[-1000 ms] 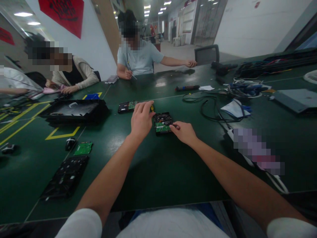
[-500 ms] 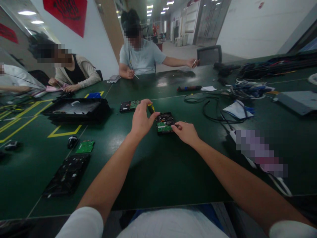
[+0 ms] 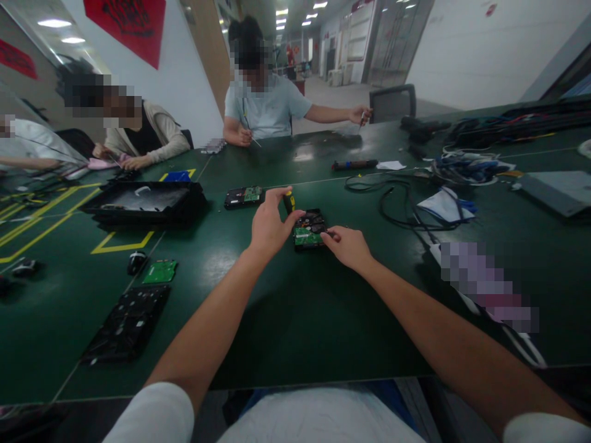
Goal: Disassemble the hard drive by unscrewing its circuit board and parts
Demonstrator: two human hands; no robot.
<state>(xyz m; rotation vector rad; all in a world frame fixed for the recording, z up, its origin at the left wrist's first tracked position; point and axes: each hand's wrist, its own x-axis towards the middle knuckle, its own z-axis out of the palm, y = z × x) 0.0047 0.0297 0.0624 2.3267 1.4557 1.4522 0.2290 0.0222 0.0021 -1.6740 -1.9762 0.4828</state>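
Observation:
In front of me a hard drive (image 3: 308,237) lies on the green table, its green circuit board showing on the side nearer me. My left hand (image 3: 268,224) is closed round a screwdriver (image 3: 289,202) with a yellow and black handle, held over the drive's far left corner. The screwdriver's tip is hidden behind the thumb. At the drive's right edge, my right hand (image 3: 348,245) pinches the side between thumb and fingers. Just beyond my left hand lies a second hard drive (image 3: 243,196).
To the left are a loose green circuit board (image 3: 160,271), a black drive casing (image 3: 127,324), a computer mouse (image 3: 136,263) and a black tray (image 3: 143,200). Cables (image 3: 471,169) and a grey metal box (image 3: 556,191) occupy the right. Several people work across the table.
My left hand and the screwdriver have shifted slightly right, and the handle stands more upright. My right hand keeps its grip on the drive. The whole view has moved a little.

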